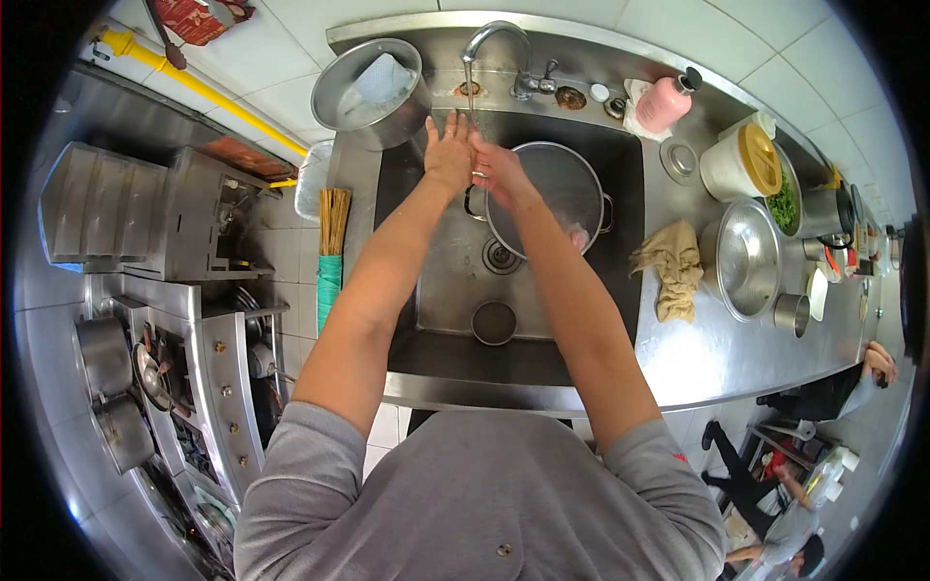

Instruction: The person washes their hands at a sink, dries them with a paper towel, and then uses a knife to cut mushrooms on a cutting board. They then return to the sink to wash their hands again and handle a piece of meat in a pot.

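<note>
My left hand (449,157) is under the spout of the curved faucet (496,31), back upward, with its fingers stretched out. Close against its side is my right hand (499,172), fingers slightly bent and apart, with no object seen in it. A thin stream of water appears to fall from the spout by the fingertips. Both hands are above the dark steel sink (446,300). Partly beneath my right forearm stands a large round pot (557,184) with side handles; something pale inside is hard to make out. A small round metal bowl (494,322) lies near the sink's front.
A big steel pot (402,121) holding a light-blue cloth stands at the back left. On the right counter are a pink pump bottle (663,105), a tan rag (670,271), a colander (746,259) and a yellow-lidded tub (756,160). Other people (790,533) are at the far right.
</note>
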A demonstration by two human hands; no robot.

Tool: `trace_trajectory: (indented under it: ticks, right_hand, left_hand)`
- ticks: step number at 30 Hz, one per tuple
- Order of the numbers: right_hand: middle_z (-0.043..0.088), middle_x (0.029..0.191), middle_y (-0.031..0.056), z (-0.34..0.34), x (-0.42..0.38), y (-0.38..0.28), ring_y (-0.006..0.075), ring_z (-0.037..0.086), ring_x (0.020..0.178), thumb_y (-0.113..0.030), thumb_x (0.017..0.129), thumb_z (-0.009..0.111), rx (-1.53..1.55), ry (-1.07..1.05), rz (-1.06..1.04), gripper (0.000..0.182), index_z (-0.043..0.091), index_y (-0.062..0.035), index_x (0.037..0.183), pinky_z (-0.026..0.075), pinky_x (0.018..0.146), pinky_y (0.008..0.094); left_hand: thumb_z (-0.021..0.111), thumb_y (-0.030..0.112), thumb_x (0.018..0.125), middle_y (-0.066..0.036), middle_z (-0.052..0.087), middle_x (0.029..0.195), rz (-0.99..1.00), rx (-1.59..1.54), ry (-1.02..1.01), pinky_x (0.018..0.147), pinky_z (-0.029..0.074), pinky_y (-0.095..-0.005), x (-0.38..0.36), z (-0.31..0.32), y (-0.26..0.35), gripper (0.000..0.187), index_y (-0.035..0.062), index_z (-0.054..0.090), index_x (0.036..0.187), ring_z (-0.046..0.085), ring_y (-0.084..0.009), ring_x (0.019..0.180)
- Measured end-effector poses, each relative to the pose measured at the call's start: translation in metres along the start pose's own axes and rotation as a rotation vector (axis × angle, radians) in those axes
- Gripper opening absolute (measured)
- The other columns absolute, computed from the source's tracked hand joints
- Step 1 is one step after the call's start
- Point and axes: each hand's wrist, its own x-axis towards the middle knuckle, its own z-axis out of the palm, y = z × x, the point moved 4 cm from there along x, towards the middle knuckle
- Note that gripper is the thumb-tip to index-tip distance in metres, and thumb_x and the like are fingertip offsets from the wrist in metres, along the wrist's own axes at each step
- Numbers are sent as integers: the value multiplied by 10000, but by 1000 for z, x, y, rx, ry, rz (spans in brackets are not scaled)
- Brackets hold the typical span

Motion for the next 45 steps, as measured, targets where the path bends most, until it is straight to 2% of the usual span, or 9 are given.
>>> trace_trajectory:
  ticks: [5, 11, 14, 19, 23, 28, 34, 37, 45]
  right_hand:
    - [651, 767, 63, 8, 44, 4, 128, 550, 517, -292, 832, 785, -163, 187, -40, 331, 631, -2, 874, 402, 431, 257]
    - [637, 731, 76, -3, 70, -8, 148, 546, 502, -192, 835, 747, -348, 376, -78, 220, 639, -3, 800, 487, 463, 287]
    - [615, 700, 74, -20, 69, -13, 155, 539, 491, -107, 865, 682, -65, 412, 61, 148, 637, 2, 777, 507, 480, 302]
    - [640, 705, 97, -55, 72, -14, 163, 605, 566, -38, 858, 632, -189, 425, -21, 115, 648, 21, 761, 515, 488, 315]
    - [612, 702, 93, -67, 59, -29, 212, 602, 604, -79, 872, 650, -383, 346, -73, 115, 637, 20, 816, 514, 543, 342]
    - [649, 917, 181, -65, 33, -87, 342, 624, 815, -114, 763, 696, -890, 514, -623, 313, 602, 36, 1021, 507, 777, 422]
    - [536, 1077, 229, -46, 8, -161, 382, 538, 1006, -60, 734, 649, -968, 571, -1041, 443, 509, 37, 1143, 453, 879, 438]
    - [550, 1052, 218, -47, 12, -175, 372, 550, 989, -76, 749, 650, -1074, 483, -1024, 423, 522, 26, 1140, 459, 874, 435]
    - [564, 1058, 218, -49, 16, -164, 376, 557, 1020, -107, 760, 653, -1081, 413, -854, 431, 526, 5, 1156, 464, 882, 441]
  left_hand:
    - [711, 323, 803, -145, 250, 1600, -80, -2, -20, 1156, 132, -644, -7, 1, 1, 930, 46, 220, 1544, 139, -338, 1505]
    - [769, 285, 763, -126, 225, 1611, -72, -43, 11, 1163, 145, -630, -11, -4, -4, 1008, 69, 186, 1556, 132, -329, 1508]
    - [777, 264, 759, -108, 219, 1616, -48, -59, 39, 1169, 140, -624, -12, -7, -1, 1011, 86, 186, 1560, 125, -317, 1511]
    - [782, 247, 754, -102, 212, 1620, -54, -98, 10, 1177, 137, -610, -12, -6, -1, 1010, 92, 192, 1559, 124, -304, 1513]
    - [749, 231, 780, -102, 220, 1618, -54, -107, -1, 1179, 136, -608, -9, -6, -4, 926, 89, 246, 1544, 132, -299, 1512]
    - [676, 251, 852, -126, 325, 1571, -19, -96, 72, 1177, 177, -585, -3, -9, -9, 623, 58, 483, 1413, 217, -295, 1488]
    - [508, 233, 962, -186, 612, 1220, -9, -411, 204, 1038, 403, -499, 7, -22, -17, 312, 7, 643, 1130, 536, -343, 1217]
    - [522, 196, 948, -185, 630, 1107, 14, -431, 329, 962, 467, -460, 12, -17, -18, 286, -15, 639, 1103, 586, -355, 1096]
    - [530, 140, 934, -206, 634, 1173, 15, -619, 296, 968, 480, -439, 28, -3, -30, 259, 9, 647, 1124, 610, -373, 1100]
